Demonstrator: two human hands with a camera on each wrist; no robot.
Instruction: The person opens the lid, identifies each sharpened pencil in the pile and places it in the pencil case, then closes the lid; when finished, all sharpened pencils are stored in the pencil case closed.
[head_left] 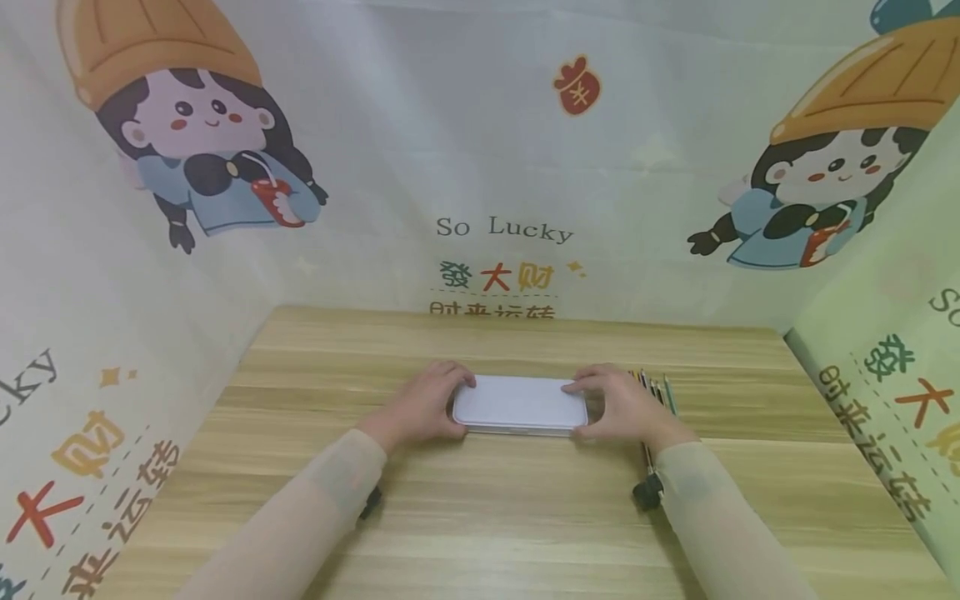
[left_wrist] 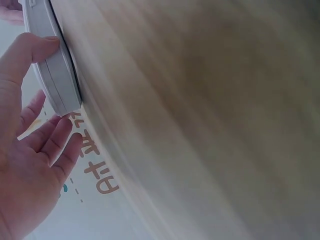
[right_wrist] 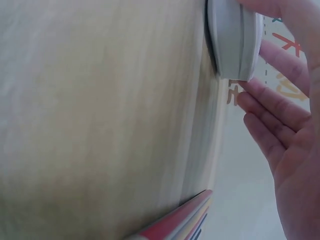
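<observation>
Left hand point(head_left: 423, 406) and right hand point(head_left: 628, 408) grip a flat white case point(head_left: 517, 402) between them, one at each end, so neither is nearer than the other. Its long axis runs from side to side, from the one hand to the other; from the left hand the case lies to the right, and from the right hand to the left. Each hand is part closed, about as wide as the case's short side: the thumb is set at the near edge and the index finger reaches round to the far one, leaving the broad top mostly bare. Both wrist views show the remaining fingers loosely bent past the ends rather than wrapped tightly; how hard they press cannot be told. A seam runs along the case's side, and the case appears to lie flat on the wooden table point(head_left: 517, 517), towards its far edge. Just beside the right hand, on its outer side, several pencils point(head_left: 670, 396) lie on the wood, partly hidden by the hand and wrist. Pale sleeves point(head_left: 292, 512) cover both forearms, and beyond the table hangs a printed cloth point(head_left: 420, 108) with cartoon figures and lettering.
</observation>
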